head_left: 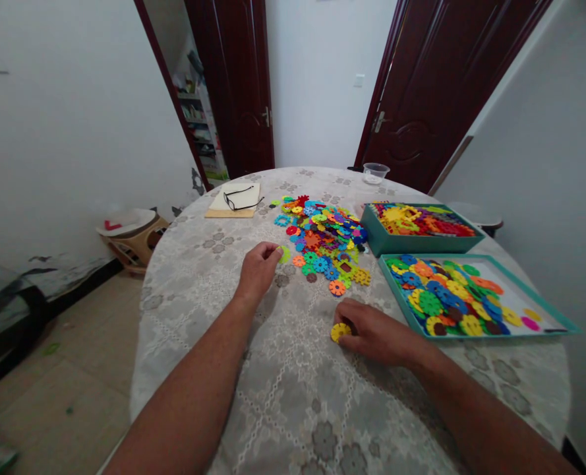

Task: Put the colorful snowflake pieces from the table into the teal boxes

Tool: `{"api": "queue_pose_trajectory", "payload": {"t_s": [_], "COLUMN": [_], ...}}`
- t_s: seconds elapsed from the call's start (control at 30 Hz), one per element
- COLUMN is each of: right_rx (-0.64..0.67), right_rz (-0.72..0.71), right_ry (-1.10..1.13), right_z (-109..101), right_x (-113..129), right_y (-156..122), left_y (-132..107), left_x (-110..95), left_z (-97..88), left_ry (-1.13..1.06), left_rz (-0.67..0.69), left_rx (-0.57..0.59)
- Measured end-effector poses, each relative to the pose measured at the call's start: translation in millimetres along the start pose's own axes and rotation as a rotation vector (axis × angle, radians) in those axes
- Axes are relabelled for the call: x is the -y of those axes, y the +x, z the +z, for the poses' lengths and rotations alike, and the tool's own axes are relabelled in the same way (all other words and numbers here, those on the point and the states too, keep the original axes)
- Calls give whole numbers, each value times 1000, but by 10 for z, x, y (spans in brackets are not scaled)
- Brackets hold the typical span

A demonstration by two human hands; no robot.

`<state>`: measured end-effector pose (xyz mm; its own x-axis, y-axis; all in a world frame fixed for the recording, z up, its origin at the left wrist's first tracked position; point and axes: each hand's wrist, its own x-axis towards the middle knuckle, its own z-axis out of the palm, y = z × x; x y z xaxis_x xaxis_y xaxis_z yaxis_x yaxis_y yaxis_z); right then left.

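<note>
My left hand (259, 267) rests on the round table (293, 396) with its fingers curled, pinching a yellow-green plastic disc (285, 253) at the near left edge of a pile of coloured interlocking discs (325, 241). My right hand (372, 330) lies closer to me, fingers closed on a yellow toothed disc (341, 332) with a darker piece against it. An orange disc (337, 287) lies loose between the pile and my right hand.
A teal box (379, 241) full of pieces and a teal lid (550, 326) holding more discs sit at the right. Glasses (238, 197) lie on a notebook at the far left, a clear bowl (374, 172) at the far edge. Low stools (132, 234) stand left of the table.
</note>
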<state>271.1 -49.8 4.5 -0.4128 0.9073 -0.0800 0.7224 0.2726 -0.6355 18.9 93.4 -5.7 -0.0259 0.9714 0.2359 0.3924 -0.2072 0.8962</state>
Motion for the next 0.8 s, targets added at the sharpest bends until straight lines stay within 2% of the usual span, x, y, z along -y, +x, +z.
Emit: {"api": "queue_pose_trajectory", "payload": {"t_s": [0.1,0.27,0.33,0.4,0.53,0.6,0.7,0.8], "right_rx": [-62,-421,-472,-477,-454,-473,-627,-832], "right_rz": [31,153,150,98,31,36,90,209], "right_ry": [153,327,328,296,150,75,-64,-301], "right_z": [34,70,80,93,63,-27,-271,-555], "right_x": [-32,-131,-171,-198,-199,-202,-302,-571], "right_y": [45,161,189,201,186,151,44,-112], "left_y": [-66,-347,-473,-559,-589,-572,-563,-573], "left_x": [-59,-129,-146,-157,-159,-134,-57,28], "left_z": [39,296,406,475,486,479,498,536], "left_ry": [-56,-135,-156,-172,-176,-150,-45,88], "left_rz": [4,71,109,156,162,173,291,512], "left_rx": [109,451,580,656,716,695,591,537]}}
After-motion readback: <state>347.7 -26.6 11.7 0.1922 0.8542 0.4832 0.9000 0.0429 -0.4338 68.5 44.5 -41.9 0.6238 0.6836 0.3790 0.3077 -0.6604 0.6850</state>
